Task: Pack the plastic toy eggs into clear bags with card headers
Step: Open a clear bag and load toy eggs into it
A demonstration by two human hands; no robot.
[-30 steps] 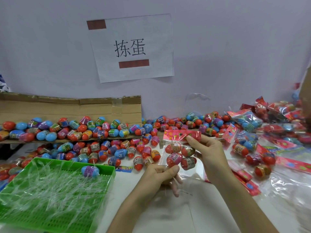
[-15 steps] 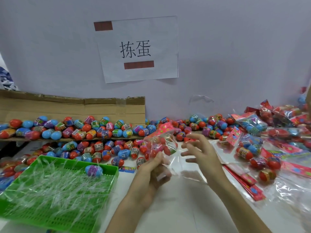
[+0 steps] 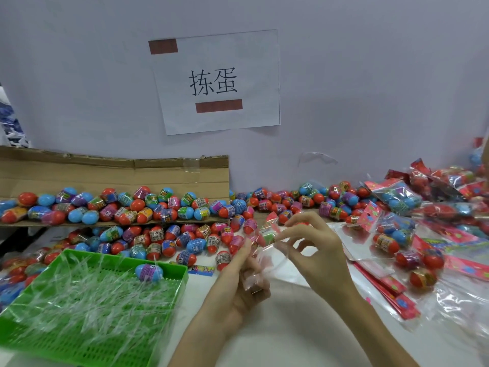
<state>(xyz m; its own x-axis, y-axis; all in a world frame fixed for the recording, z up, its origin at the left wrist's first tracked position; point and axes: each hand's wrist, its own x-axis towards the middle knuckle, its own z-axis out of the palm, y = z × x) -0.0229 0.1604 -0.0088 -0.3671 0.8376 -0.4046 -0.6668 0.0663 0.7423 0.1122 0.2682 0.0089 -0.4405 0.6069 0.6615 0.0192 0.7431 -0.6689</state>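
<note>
Only blurrily, left hand and right hand pinch the clear bag

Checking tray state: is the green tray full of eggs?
No, just one blue-and-purple egg lies in the green tray, among clear plastic strips.

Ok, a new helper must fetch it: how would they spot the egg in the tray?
Find the green tray at the front left of the table, strewn with clear strips. By its far right corner lies a blue egg with a purple band. It is the only egg inside the tray; the rest lie outside on the table and cardboard.
</note>
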